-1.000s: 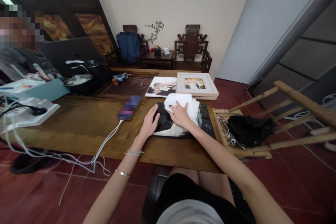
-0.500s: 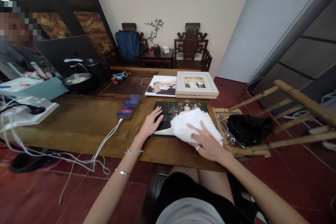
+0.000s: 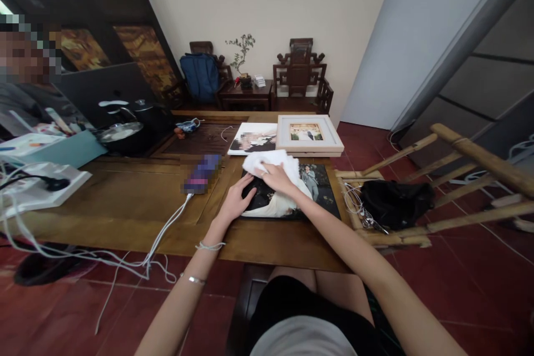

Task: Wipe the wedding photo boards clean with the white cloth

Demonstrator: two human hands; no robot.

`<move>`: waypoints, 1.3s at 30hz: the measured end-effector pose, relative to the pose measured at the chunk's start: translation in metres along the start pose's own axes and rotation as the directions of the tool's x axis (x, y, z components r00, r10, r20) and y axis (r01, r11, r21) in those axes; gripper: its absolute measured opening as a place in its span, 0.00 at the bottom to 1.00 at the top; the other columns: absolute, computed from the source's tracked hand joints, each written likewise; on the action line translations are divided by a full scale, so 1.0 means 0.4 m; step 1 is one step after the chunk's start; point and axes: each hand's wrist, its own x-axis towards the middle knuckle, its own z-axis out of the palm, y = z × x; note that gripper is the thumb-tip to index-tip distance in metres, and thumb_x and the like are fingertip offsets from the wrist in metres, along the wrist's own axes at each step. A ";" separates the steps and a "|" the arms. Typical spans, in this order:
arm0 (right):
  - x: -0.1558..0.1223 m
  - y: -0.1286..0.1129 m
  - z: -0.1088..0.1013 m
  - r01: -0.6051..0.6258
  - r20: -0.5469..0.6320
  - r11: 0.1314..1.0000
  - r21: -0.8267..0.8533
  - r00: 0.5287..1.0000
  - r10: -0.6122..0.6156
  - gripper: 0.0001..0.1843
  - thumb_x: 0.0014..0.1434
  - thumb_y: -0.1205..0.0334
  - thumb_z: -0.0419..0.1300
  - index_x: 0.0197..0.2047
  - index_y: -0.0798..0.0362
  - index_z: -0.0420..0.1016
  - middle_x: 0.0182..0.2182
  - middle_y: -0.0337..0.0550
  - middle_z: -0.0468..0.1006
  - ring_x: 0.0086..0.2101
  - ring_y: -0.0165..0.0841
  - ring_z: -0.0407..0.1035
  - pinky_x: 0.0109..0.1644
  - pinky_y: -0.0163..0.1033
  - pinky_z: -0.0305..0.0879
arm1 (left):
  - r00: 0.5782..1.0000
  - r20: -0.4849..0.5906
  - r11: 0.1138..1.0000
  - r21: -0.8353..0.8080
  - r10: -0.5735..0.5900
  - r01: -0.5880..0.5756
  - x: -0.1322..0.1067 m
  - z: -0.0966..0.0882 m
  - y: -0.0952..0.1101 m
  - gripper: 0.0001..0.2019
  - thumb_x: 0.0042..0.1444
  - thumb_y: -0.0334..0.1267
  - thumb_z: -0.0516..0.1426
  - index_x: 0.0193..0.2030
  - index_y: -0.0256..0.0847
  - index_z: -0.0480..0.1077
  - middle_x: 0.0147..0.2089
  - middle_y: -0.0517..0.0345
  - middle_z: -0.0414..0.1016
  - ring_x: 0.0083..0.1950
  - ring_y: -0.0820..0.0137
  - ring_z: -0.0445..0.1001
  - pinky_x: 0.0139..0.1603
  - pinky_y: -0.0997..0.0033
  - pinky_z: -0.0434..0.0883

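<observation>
A dark wedding photo panel [image 3: 323, 189] lies flat near the table's front edge, picturing a figure in a grey suit and a pale gown. Over its upper left part is a fluffy white cloth [image 3: 271, 157], hiding some of the picture. My right hand [image 3: 278, 179] grips the cloth and presses it onto the panel. At the panel's left edge my left hand [image 3: 237, 200] rests with its fingers stretched out, holding nothing.
Behind the panel lie a white-edged photo print [image 3: 252, 138] and a light framed photo [image 3: 311, 133]. A phone [image 3: 202, 173] on a white cable is to the left. A bamboo chair [image 3: 400, 228] with a black bag stands right. A person sits far left.
My right hand has slid the cloth from the panel's lower right to its upper left, uncovering the suited figure. My left hand stays at the left edge.
</observation>
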 end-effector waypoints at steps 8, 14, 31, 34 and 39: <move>-0.028 0.057 -0.029 0.056 -0.014 0.997 -0.050 0.998 -0.056 0.23 0.67 0.50 0.42 0.57 0.50 0.67 0.59 0.47 0.66 0.57 0.45 0.59 0.63 0.61 0.30 | 1.000 0.001 1.000 -0.019 0.014 -0.014 -0.001 0.003 -0.001 0.20 0.60 0.42 0.51 0.55 0.36 0.68 0.61 0.45 0.66 0.64 0.60 0.62 0.65 0.53 0.59; -0.152 0.222 -0.147 0.036 -0.042 0.976 -0.215 0.998 -0.046 0.19 0.66 0.58 0.44 0.51 0.55 0.70 0.57 0.55 0.67 0.60 0.48 0.55 0.61 0.68 0.29 | 1.000 -0.016 0.999 -0.046 0.015 -0.016 0.002 0.005 0.005 0.19 0.60 0.42 0.50 0.55 0.37 0.68 0.61 0.47 0.67 0.64 0.61 0.61 0.65 0.53 0.58; -0.342 0.135 -0.151 0.231 0.134 0.938 -0.260 0.970 -0.202 0.13 0.65 0.63 0.48 0.46 0.52 0.72 0.51 0.51 0.74 0.60 0.44 0.56 0.62 0.67 0.36 | 0.999 -0.033 0.999 -0.043 0.019 -0.021 0.003 0.006 0.011 0.19 0.60 0.42 0.50 0.54 0.35 0.69 0.60 0.44 0.67 0.64 0.60 0.63 0.65 0.53 0.59; -0.233 0.208 -0.163 0.135 0.021 0.933 -0.335 0.990 -0.136 0.16 0.66 0.60 0.45 0.49 0.54 0.70 0.54 0.53 0.71 0.56 0.47 0.62 0.60 0.69 0.38 | 0.999 -0.034 0.999 -0.046 0.023 -0.025 0.003 0.005 0.011 0.19 0.60 0.43 0.51 0.54 0.36 0.69 0.60 0.45 0.67 0.64 0.60 0.63 0.65 0.52 0.59; -0.190 0.241 -0.151 0.067 -0.050 0.924 -0.378 0.994 -0.092 0.16 0.64 0.62 0.46 0.50 0.55 0.70 0.58 0.58 0.66 0.61 0.48 0.53 0.59 0.71 0.35 | 0.999 -0.046 0.999 -0.049 0.017 -0.019 0.004 0.006 0.013 0.19 0.60 0.43 0.51 0.54 0.38 0.69 0.60 0.47 0.67 0.64 0.60 0.63 0.64 0.51 0.59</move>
